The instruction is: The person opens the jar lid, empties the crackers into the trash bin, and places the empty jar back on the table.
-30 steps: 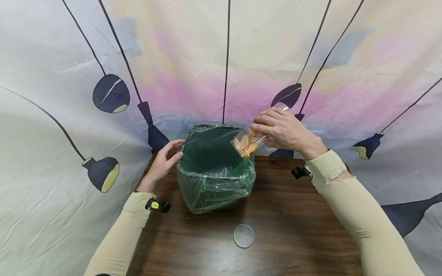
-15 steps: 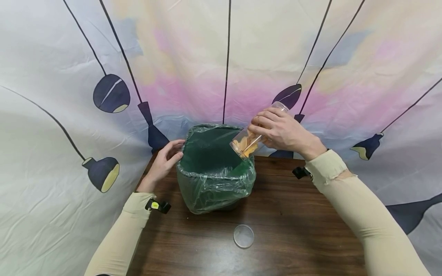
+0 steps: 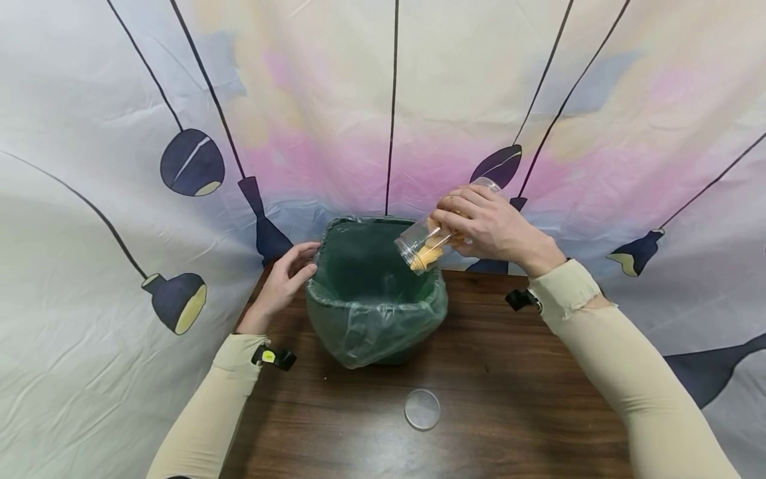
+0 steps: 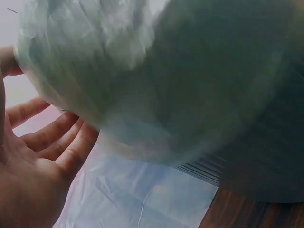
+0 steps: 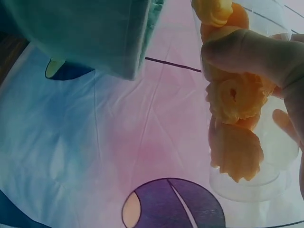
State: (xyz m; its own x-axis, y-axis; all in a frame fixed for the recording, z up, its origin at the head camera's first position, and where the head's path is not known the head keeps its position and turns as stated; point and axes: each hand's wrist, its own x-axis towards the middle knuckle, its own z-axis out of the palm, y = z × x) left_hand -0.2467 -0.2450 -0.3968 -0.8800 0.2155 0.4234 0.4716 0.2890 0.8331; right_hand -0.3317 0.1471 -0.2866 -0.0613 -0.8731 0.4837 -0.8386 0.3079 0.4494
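Note:
My right hand [image 3: 487, 223] grips a clear plastic jar [image 3: 413, 241], tilted with its mouth down toward the left, over the right rim of a green bin [image 3: 317, 283]. Orange-yellow cookies [image 3: 426, 258] lie inside the jar, some right at its mouth. In the right wrist view, the thumb crosses the jar wall, and ridged cookies [image 5: 235, 99] show through it. A thin plastic liner [image 3: 374, 326] is folded over the bin's rim. My left hand [image 3: 284, 283] rests against the bin's left side, its fingers extended along the liner [image 4: 95, 71] in the left wrist view.
A round clear lid [image 3: 422, 410] lies on the dark wooden table [image 3: 509, 392] in front of the bin. Behind the table hangs a cloth backdrop [image 3: 335, 100] printed with dark lamps. Both wrists wear small black cameras [image 3: 281, 359].
Cookies have slid inside the jar toward its mouth, which has shifted slightly left. The liner's front has puffed outward and smoothed. The left hand has stayed in place.

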